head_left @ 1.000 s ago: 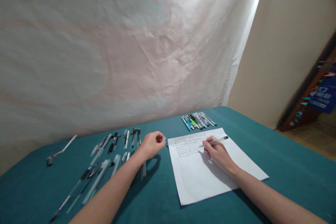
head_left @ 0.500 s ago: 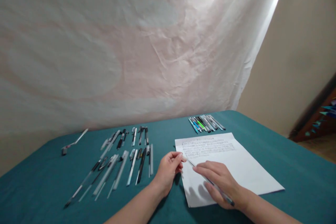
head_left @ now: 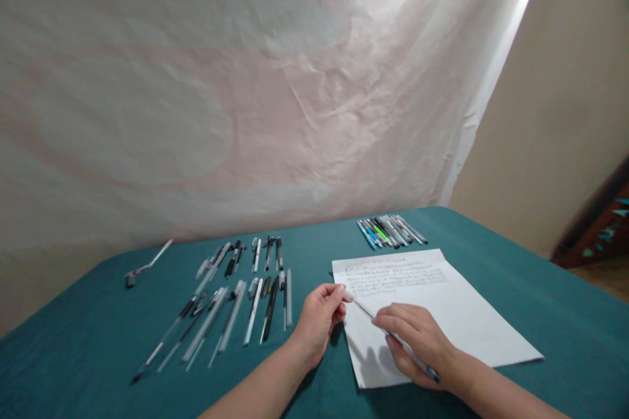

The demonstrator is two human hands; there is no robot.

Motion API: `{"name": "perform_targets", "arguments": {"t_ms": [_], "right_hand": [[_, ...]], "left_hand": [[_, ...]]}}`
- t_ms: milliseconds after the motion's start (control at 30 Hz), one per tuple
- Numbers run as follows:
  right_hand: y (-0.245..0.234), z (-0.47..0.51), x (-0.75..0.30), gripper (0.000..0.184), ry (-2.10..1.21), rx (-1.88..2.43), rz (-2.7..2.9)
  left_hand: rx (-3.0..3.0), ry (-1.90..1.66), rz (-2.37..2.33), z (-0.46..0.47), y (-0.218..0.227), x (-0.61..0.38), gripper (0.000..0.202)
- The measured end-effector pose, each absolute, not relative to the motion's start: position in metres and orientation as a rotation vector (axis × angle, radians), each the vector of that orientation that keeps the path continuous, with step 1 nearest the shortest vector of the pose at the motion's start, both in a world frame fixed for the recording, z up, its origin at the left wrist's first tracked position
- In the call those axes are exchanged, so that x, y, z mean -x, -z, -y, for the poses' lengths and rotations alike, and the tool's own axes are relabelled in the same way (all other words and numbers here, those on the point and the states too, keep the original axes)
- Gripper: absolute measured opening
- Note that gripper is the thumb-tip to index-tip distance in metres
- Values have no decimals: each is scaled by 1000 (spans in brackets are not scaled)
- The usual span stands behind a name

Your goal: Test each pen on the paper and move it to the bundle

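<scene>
Risk, as judged: the pen (head_left: pixel 366 309) is held low over the sheet of paper (head_left: pixel 457 314), its front end aimed at the left hand (head_left: pixel 319 317). If that end is bare, a slip between the two hands could mark the fingertips or streak the sheet's blank lower part. The paper lies loose on the table (head_left: pixel 540 288), its near left corner under the hands. A drag of the right wrist could shift or crease it.

Condition of hands: the right hand (head_left: pixel 417 347) is curled about the barrel, gripping it firmly. The left hand pinches thumb and forefinger together at the pen's front end. Whether a cap sits in that pinch cannot be told.

Condition of the pen: slim, pale or clear barrel, dark rear end showing below the right palm, lying slantwise between both hands above the sheet. No damage visible.

Surroundings: loose pens (head_left: pixel 236 314) lie in rows left of the hands. A second cluster (head_left: pixel 390 231) lies beyond the sheet.
</scene>
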State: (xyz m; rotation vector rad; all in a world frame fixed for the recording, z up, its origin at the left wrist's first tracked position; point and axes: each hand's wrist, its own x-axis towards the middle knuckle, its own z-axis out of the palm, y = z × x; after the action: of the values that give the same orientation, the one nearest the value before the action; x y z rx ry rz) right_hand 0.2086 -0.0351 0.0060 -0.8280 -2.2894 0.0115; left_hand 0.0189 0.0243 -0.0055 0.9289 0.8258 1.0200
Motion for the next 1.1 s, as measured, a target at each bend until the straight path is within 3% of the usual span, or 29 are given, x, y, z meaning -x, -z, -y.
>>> {"name": "perform_targets", "arguments": {"t_ms": [233,467,1100], "right_hand": [[-7,32,-205,35,16,823,2317],[5,27,-203,33,243,818,2360],[15,26,-191,30,240,814,2358]], "left_hand": [[-1038,-992,-808,-25,9,-18,30],[-1073,-996,-813,-22,6,-19,33],[-992,-1033,-783,-20,5,-18,34]]}}
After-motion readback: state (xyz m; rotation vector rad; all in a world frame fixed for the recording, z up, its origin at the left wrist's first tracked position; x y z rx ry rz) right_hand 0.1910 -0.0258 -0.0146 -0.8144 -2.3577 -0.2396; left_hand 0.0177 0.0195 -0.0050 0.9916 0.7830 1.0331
